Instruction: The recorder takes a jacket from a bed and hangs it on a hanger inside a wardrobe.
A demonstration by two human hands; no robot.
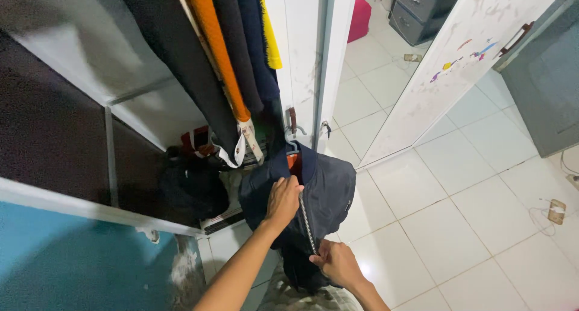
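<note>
The left hand (282,201) is gripping the navy jacket (325,190) near its collar, fingers closed, while the right hand (338,264) is pinching the zipper (307,226) lower down.

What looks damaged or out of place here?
The open wardrobe door is scuffed and carries coloured scribbles. Paint has flaked off the blue wall at its lower corner. A plug and cord lie loose on the floor.

- Jacket (319,187): dark navy, with a silver-grey zip (307,223) and an orange-red lining at the collar.
- Hanging garments (232,52): black, orange, navy and yellow.
- Hanger (293,143): pale blue.
- Wardrobe door (458,64): white, marked with small multicoloured stickers.
- Floor tiles (458,226): plain white.
- Wall (72,257): turquoise.
- Drawer unit (422,9): grey.
- Object on the far floor (360,17): pink.
</note>
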